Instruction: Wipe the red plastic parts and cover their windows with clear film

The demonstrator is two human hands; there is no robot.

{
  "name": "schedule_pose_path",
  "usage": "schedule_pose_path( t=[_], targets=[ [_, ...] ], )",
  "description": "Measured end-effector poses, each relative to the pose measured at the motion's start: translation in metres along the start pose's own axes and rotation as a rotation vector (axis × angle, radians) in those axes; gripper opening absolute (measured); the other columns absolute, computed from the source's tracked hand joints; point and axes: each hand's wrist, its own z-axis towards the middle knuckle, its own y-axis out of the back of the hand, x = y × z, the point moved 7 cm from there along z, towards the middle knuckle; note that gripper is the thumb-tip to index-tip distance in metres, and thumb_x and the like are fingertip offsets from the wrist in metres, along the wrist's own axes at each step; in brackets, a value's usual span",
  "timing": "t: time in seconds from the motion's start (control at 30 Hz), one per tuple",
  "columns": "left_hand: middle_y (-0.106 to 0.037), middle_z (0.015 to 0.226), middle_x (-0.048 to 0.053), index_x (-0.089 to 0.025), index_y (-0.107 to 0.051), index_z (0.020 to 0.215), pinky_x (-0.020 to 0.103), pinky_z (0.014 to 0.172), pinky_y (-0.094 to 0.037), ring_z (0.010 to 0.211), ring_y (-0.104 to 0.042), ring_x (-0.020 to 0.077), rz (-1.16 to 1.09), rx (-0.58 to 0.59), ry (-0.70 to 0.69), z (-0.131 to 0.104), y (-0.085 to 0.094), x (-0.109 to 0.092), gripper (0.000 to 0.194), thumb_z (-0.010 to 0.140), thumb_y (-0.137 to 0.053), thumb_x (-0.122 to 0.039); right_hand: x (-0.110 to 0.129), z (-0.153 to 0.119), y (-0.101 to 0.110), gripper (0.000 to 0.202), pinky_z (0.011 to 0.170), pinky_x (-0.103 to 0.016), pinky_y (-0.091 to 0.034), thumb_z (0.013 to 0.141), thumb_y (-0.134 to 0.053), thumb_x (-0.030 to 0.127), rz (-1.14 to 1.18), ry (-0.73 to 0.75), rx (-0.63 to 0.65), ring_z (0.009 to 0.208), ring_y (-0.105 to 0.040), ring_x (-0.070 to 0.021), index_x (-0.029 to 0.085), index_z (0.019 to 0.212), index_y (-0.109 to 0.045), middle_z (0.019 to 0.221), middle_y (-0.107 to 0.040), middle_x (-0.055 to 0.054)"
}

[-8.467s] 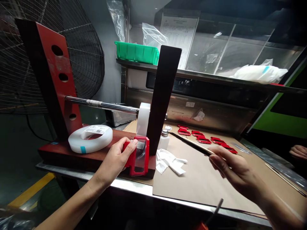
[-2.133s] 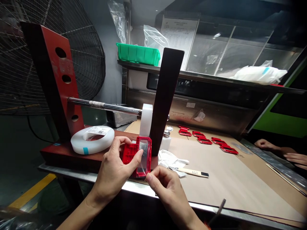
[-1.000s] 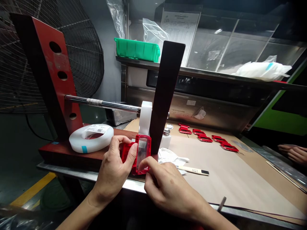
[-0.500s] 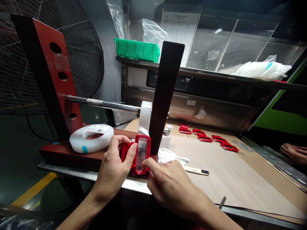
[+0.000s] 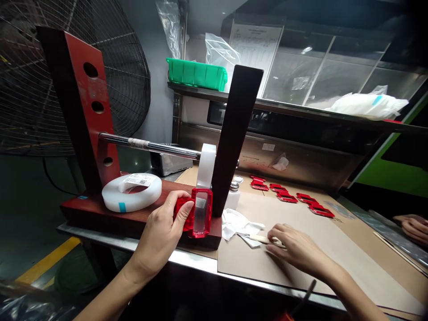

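My left hand grips a red plastic part with a clear film window, holding it upright against the front of the wooden stand. My right hand lies flat on the brown cardboard sheet, its fingers over a small pale stick tool next to a white cloth. A white tape roll hangs on the stand's steel rod just above the part.
A second white tape roll lies on the stand's base. Several red parts lie in a row at the back, by a small bottle. A fan stands left, a green bin on the shelf. Another person's hand is far right.
My right hand left the red part and moved right, down onto the stick tool on the cardboard. My left hand keeps hold of the part.
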Motion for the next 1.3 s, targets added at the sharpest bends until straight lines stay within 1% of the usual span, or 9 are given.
schedule_pose_path(
  t=[0.17,0.3,0.4,0.57,0.77,0.97,1.13,1.2,1.3],
  targets=[
    [-0.064,0.083,-0.001,-0.025,-0.054,0.098,0.027,0.067,-0.045,0.08,-0.06,0.0205,-0.088,0.032,0.059,0.004,-0.007,-0.001,0.032,0.09,-0.044,-0.054,-0.011,-0.001,-0.011,0.016,0.07,-0.036,-0.047,0.089,-0.047,0.027,0.046,-0.004,-0.009,0.085,-0.061,-0.024,0.021,0.088,-0.062,0.091,-0.064,-0.007],
    [-0.064,0.084,-0.001,-0.025,-0.055,0.097,0.03,0.07,-0.046,0.075,-0.059,0.0208,-0.06,0.058,0.077,0.006,-0.01,0.003,0.034,0.086,-0.051,-0.057,-0.011,-0.003,-0.001,0.011,0.069,-0.034,-0.045,0.088,-0.046,0.022,0.089,0.046,-0.058,0.076,-0.057,-0.0204,0.02,0.085,-0.056,0.086,-0.063,-0.006],
    [-0.065,0.088,0.0,-0.025,-0.055,0.098,0.032,0.07,-0.048,0.077,-0.062,0.0228,-0.064,0.077,0.094,0.007,-0.011,0.006,0.038,0.079,-0.06,-0.058,-0.01,-0.01,0.012,0.012,0.063,-0.03,-0.045,0.092,-0.039,0.02,0.138,0.077,-0.071,0.067,-0.055,-0.0166,0.021,0.09,-0.05,0.079,-0.062,-0.003],
    [-0.067,0.088,0.0,-0.025,-0.054,0.092,0.032,0.073,-0.047,0.08,-0.063,0.0229,-0.039,0.07,0.111,0.01,-0.013,0.003,0.037,0.079,-0.059,-0.059,-0.008,-0.024,0.028,0.013,0.06,-0.027,-0.046,0.094,-0.043,0.031,0.378,0.081,-0.066,0.064,-0.055,-0.0136,0.023,0.1,-0.052,0.076,-0.061,0.0],
    [-0.061,0.071,-0.005,-0.024,-0.051,0.083,0.029,0.064,-0.043,0.066,-0.058,0.0187,-0.023,0.089,0.122,0.015,-0.015,0.002,0.034,0.078,-0.062,-0.056,-0.005,-0.027,0.035,0.028,0.053,-0.024,-0.04,0.093,-0.043,0.048,0.5,0.008,-0.109,0.058,-0.046,-0.0127,0.023,0.09,-0.056,0.069,-0.052,0.002],
    [-0.054,0.059,-0.006,-0.023,-0.047,0.073,0.025,0.05,-0.038,0.052,-0.05,0.0149,-0.058,0.036,0.171,0.017,-0.012,0.002,0.041,0.075,-0.061,-0.062,0.02,-0.024,0.059,0.027,0.054,-0.023,-0.04,0.096,-0.041,0.043,0.516,0.087,-0.227,0.061,-0.048,-0.0118,0.022,0.089,-0.056,0.071,-0.054,0.001],
    [-0.051,0.063,-0.006,-0.023,-0.046,0.071,0.023,0.052,-0.038,0.055,-0.047,0.0129,-0.062,-0.008,0.14,0.016,-0.009,-0.001,0.04,0.075,-0.064,-0.058,0.043,-0.015,0.081,0.028,0.051,-0.021,-0.042,0.098,-0.038,0.039,0.598,0.161,-0.286,0.055,-0.049,-0.01,0.021,0.089,-0.057,0.066,-0.052,0.002],
    [-0.049,0.063,-0.006,-0.023,-0.045,0.07,0.023,0.053,-0.039,0.056,-0.048,0.0132,-0.069,-0.017,0.139,0.016,-0.008,0.0,0.04,0.075,-0.065,-0.057,0.055,-0.011,0.091,0.025,0.053,-0.02,-0.042,0.099,-0.038,0.035,0.54,0.23,-0.362,0.056,-0.052,-0.0101,0.021,0.091,-0.057,0.068,-0.056,0.001],
    [-0.048,0.06,-0.007,-0.023,-0.043,0.067,0.023,0.052,-0.039,0.055,-0.048,0.0133,-0.082,-0.016,0.149,0.017,-0.007,0.001,0.041,0.073,-0.066,-0.056,0.075,-0.005,0.103,0.022,0.055,-0.021,-0.04,0.099,-0.039,0.03,0.3,0.333,-0.528,0.06,-0.054,-0.0112,0.019,0.095,-0.059,0.071,-0.06,-0.001]
  ],
)
